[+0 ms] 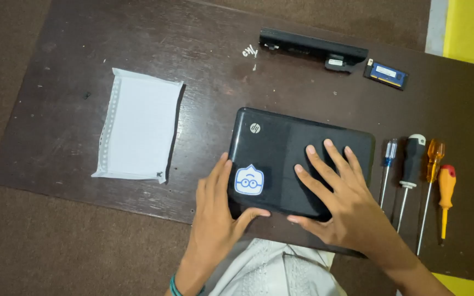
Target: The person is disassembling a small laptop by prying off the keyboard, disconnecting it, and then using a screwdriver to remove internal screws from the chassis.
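Note:
A small black laptop (286,145) lies closed on the dark wooden table (72,126), with a white and blue cartoon sticker (249,181) on its lid. My left hand (218,211) grips the laptop's near left corner, thumb on the lid. My right hand (338,194) rests flat on the lid's right half with fingers spread.
Several screwdrivers (412,181) lie in a row to the right of the laptop. A long black battery (311,48) and a blue memory module (386,74) sit at the far edge. A white padded sheet (138,125) lies to the left. Yellow floor (473,30) shows at right.

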